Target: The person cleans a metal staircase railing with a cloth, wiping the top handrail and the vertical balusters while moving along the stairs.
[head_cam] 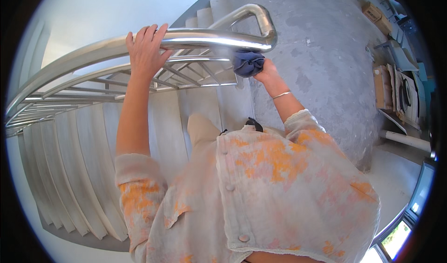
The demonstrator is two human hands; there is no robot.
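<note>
A thick, shiny metal handrail (pixel 209 37) of a stair railing curves across the upper part of the view and bends back at its right end. My left hand (pixel 146 50) rests over the rail with its fingers spread across the top and the thumb at the near side. A bunched dark blue cloth (pixel 247 64) is in my right hand (pixel 266 71), just below the rail's right end. The folds hide part of the fingers, and I cannot tell whether the cloth touches the rail. A thin bracelet sits on the right wrist.
Pale stair steps (pixel 164 123) run down to the left beneath thinner metal bars (pixel 90 90). On the right spreads a grey concrete floor (pixel 314 71). Cardboard boxes (pixel 372 12), a pale chair (pixel 401 55) and stacked flat cardboard (pixel 384 88) stand along the far right side.
</note>
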